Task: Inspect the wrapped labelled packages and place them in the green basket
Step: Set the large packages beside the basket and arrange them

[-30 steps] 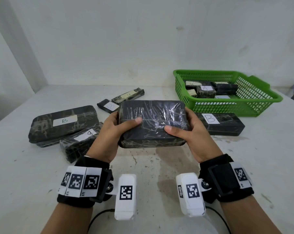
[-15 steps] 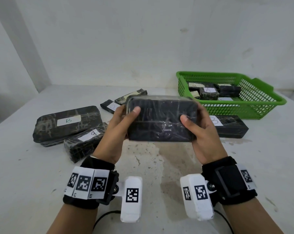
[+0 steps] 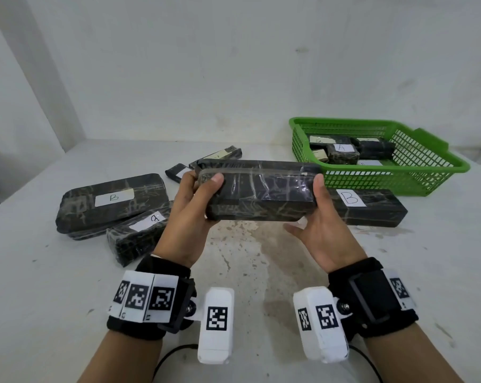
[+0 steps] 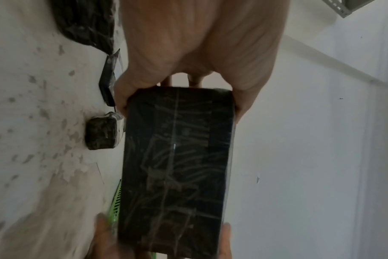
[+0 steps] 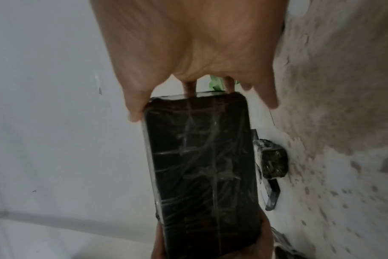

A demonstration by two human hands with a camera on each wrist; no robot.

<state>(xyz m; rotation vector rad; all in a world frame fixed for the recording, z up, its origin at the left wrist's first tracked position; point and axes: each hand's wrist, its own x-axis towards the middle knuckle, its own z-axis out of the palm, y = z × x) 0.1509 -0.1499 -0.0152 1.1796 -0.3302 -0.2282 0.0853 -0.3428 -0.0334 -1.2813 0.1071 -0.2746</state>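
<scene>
The left hand (image 3: 191, 217) and right hand (image 3: 320, 230) each grip 1 end of a wrapped black package (image 3: 257, 193) — thumbs on the near face, fingers behind — holding it above the counter (image 3: 247, 272), near the green basket (image 3: 416, 175), which already contains labelled packages.

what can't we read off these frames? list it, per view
- Held package label: no label on the faces shown in the head view or either wrist view; whether one sits on a hidden face can't be told.
- Left hand and right hand fingers: behind the package in the head view.
- Green basket contents: only the "A" label is readable; others too small or blocked by the wall.
- Wrist views: motion-blurred.
</scene>
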